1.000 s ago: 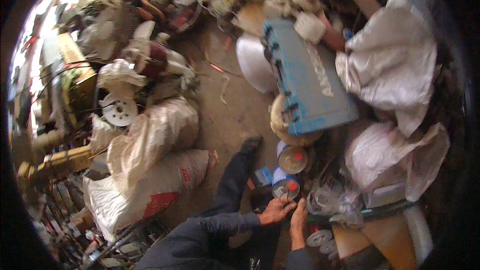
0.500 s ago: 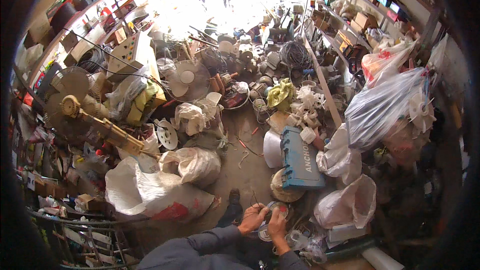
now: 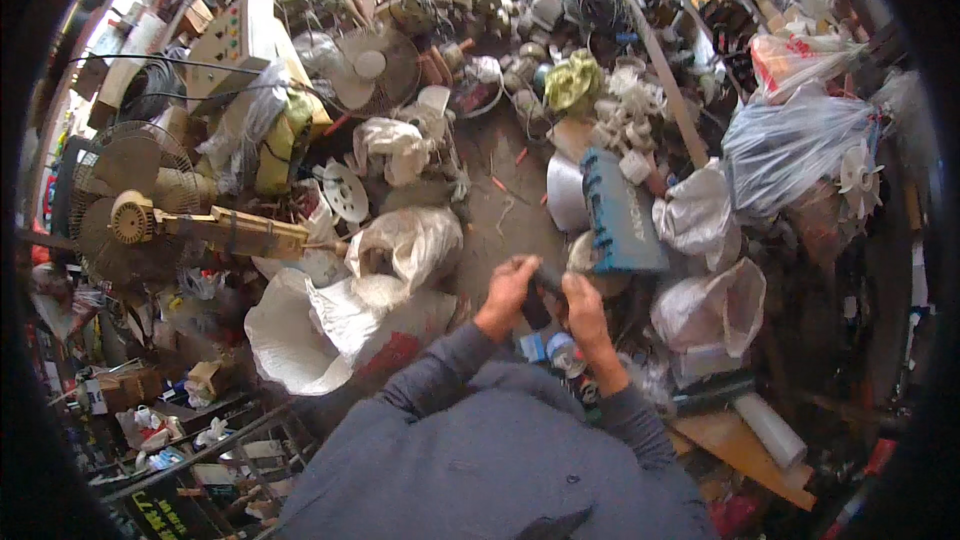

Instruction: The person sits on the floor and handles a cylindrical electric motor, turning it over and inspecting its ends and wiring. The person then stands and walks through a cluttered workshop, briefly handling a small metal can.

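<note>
My left hand [image 3: 508,295] and my right hand [image 3: 588,315] are raised in front of my chest, a short gap apart. Fingers and thumbs of both are closed on a small dark object [image 3: 547,280] between them; its kind is too blurred to tell. Below it, near my lap, lie a round reel-like item [image 3: 563,352] and a small pale blue piece [image 3: 532,346]. Just beyond my right hand a blue plastic tool case [image 3: 622,215] stands tilted against a white curved piece [image 3: 566,190].
White woven sacks [image 3: 300,340] lie to my left, beside a dusty pedestal fan [image 3: 130,215]. At the right are an open white bag [image 3: 710,310] and a bulging clear plastic bag [image 3: 795,145]. Motors, wire coils [image 3: 592,2] and another fan [image 3: 370,65] crowd the far floor.
Both hands have risen away from my lap, leaving the round item below. The thin wire seen in them earlier no longer shows; a dark object is there. The view has tilted downward.
</note>
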The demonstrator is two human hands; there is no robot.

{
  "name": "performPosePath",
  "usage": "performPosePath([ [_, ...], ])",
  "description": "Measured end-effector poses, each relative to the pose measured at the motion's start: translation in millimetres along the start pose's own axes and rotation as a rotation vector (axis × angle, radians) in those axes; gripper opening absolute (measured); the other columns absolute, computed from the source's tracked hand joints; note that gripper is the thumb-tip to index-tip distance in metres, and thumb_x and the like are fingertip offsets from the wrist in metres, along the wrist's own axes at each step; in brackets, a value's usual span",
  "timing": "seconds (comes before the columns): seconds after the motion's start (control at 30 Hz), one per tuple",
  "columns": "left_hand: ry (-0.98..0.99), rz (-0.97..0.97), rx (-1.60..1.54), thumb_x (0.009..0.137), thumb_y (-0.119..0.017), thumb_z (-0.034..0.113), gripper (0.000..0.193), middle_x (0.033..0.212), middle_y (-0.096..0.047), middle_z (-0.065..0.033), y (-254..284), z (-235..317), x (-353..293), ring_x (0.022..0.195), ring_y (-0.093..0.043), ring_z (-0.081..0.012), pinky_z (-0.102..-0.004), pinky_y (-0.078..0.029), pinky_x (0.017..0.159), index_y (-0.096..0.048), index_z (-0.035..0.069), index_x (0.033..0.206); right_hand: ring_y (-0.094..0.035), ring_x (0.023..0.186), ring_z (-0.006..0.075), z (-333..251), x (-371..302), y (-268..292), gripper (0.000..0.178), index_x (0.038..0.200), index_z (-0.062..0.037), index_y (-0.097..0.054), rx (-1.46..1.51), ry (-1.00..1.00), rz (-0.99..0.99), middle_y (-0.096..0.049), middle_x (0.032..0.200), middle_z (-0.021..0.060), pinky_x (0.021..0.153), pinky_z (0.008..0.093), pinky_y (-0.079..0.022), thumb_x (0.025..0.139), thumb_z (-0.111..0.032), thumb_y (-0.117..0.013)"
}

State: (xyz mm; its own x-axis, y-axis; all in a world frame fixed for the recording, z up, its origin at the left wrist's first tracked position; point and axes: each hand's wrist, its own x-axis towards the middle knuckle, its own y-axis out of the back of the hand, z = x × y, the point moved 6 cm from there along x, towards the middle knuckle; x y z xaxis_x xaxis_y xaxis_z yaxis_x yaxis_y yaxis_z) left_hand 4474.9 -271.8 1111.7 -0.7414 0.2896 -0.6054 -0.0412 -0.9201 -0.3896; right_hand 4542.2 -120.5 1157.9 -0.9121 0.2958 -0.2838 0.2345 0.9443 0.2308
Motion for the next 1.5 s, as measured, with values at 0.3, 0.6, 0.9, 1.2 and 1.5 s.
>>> performPosePath([
  [0.3,0.025,-0.267,-0.251,0.109,-0.061,0.027,0.026,0.095,-0.068,-0.0029,-3.0,100.4,27.6,0.073,-0.061,-0.0109,-0.0279,-0.053,0.067,-0.071,0.005,0.119,-0.046,0.061,0.0049,-95.9,49.4,-35.3,0.038,0.101,-0.0063,-0.065,0.172,-0.155,0.013,-0.055,0.073,-0.0044,0.053,0.0249,-0.036,0.111,-0.041,-0.056],
  [0.6,-0.009,-0.331,-0.263,0.111,-0.056,0.030,0.040,0.087,-0.063,-0.0028,-5.5,155.9,104.9,0.077,-0.059,-0.0115,-0.0287,-0.053,0.075,-0.061,0.001,0.138,-0.047,0.047,0.0074,-109.2,161.0,-50.4,0.046,0.098,-0.0071,-0.066,0.382,-0.359,-0.101,-0.058,0.065,0.0005,0.043,0.0245,-0.034,0.112,-0.047,-0.049],
  [0.9,0.009,-0.302,-0.193,0.106,-0.066,0.022,0.039,0.088,-0.065,-0.0015,-31.5,232.2,256.6,0.077,-0.060,-0.0101,-0.0257,-0.051,0.073,-0.062,0.002,0.139,-0.048,0.047,0.0085,-131.0,325.4,-51.3,0.046,0.097,-0.0058,-0.066,0.326,-0.419,-0.142,-0.063,0.066,0.0033,0.044,0.0246,-0.038,0.113,-0.044,-0.047],
  [1.2,0.088,-0.321,-0.220,0.109,-0.061,0.030,0.038,0.088,-0.063,0.0002,-76.4,266.3,349.5,0.078,-0.058,-0.0094,-0.0245,-0.050,0.073,-0.063,0.005,0.137,-0.050,0.050,0.0078,-156.9,416.0,-34.1,0.038,0.101,-0.0052,-0.065,0.208,-0.379,-0.114,-0.065,0.070,0.0040,0.047,0.0249,-0.040,0.112,-0.039,-0.053],
  [1.5,0.333,-0.537,-0.312,0.111,-0.054,0.038,0.045,0.126,-0.069,-0.0112,-110.8,282.7,453.4,0.085,-0.061,-0.0097,-0.0274,-0.056,0.075,-0.058,0.005,0.142,-0.052,0.054,0.0066,-162.6,521.7,-15.4,0.031,0.107,-0.0028,-0.062,0.012,-0.368,0.007,-0.068,0.080,0.0039,0.049,0.0244,-0.043,0.111,-0.033,-0.055],
])
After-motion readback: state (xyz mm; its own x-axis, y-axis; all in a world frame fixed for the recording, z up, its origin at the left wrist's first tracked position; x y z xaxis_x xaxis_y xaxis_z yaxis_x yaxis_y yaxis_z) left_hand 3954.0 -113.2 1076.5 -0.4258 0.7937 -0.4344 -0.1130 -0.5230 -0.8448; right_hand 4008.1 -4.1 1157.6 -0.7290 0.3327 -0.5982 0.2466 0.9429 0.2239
